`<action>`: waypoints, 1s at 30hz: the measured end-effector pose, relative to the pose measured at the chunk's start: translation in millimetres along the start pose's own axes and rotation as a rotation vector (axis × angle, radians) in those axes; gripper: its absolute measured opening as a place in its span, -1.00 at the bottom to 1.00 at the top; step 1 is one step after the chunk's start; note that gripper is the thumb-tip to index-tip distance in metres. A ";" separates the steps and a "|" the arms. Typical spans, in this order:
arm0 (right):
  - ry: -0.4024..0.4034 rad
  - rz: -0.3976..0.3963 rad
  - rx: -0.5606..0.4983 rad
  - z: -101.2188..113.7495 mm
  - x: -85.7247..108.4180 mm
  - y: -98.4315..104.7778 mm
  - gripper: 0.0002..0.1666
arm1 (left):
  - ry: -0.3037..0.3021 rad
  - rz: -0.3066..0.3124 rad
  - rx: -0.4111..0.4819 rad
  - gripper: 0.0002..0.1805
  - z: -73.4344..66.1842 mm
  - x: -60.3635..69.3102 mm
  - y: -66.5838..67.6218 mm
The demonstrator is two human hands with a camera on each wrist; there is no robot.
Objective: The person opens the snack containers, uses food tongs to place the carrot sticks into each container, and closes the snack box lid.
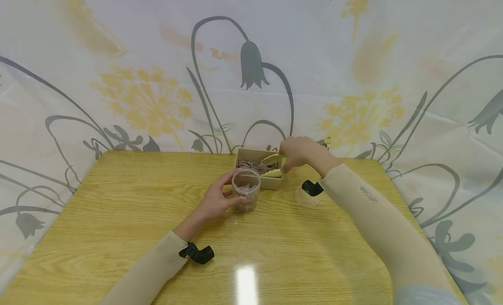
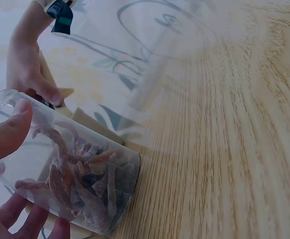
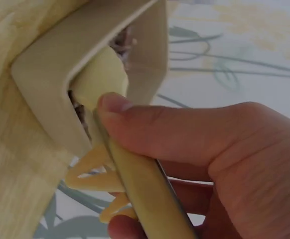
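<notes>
My left hand holds a clear plastic jar around its side. The jar stands uncapped on the table with brownish dried strips in its lower part. Directly behind it is a beige rectangular box, holding many similar strips. Above the box's right end, my right hand grips a pair of pale yellow tongs by the metal-edged handle. The tongs' spread tips reach down into the box among the strips. Whether they pinch any strip cannot be made out.
A round translucent lid lies on the wooden table beneath the right wrist. Just behind the table's back edge hangs a flower-patterned cloth. Black wrist-camera mounts sit on both sleeves.
</notes>
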State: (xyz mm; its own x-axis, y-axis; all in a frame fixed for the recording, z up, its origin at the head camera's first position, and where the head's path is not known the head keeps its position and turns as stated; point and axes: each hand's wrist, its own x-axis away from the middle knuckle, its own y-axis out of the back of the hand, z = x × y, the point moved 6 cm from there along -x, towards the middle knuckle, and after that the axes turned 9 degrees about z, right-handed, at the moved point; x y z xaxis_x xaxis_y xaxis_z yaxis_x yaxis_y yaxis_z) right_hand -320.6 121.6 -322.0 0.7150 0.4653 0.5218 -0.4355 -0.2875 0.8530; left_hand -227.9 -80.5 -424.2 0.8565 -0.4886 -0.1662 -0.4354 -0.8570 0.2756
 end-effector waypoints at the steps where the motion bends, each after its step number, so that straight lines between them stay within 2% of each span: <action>1: 0.003 0.002 0.012 1.9 -1.9 -0.7 -0.40 | -0.003 0.000 0.002 -0.10 -0.1 -0.5 -0.1; 9: -0.015 -0.012 0.028 3.0 -4.9 -6.1 -0.47 | -0.011 0.009 -0.001 -0.12 -2.2 -2.4 -2.0; 15: 0.059 -0.070 -0.028 -5.1 -0.8 -13.1 -0.56 | -0.013 -0.002 0.008 -0.13 -4.6 -1.8 -1.2; 20: 0.096 -0.137 -0.029 -11.5 3.3 -14.9 -0.60 | -0.009 -0.008 -0.018 -0.11 -5.6 -4.5 0.2; 26: 0.127 -0.144 -0.044 -14.7 5.9 -15.9 -0.60 | -0.004 -0.011 -0.042 -0.10 -6.3 -3.2 -0.8; 30: 0.143 -0.158 -0.041 -13.4 9.8 -15.7 -0.60 | 0.002 -0.006 -0.036 -0.14 -25.5 5.4 -1.5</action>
State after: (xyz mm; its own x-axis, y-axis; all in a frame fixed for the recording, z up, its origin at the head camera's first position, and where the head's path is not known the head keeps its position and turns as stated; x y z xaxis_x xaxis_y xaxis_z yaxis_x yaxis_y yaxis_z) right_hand -314.2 142.0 -330.3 0.6926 0.6168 0.3739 -0.3478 -0.1687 0.9223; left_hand -215.6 -77.7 -401.4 0.8596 -0.4830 -0.1665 -0.4200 -0.8536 0.3083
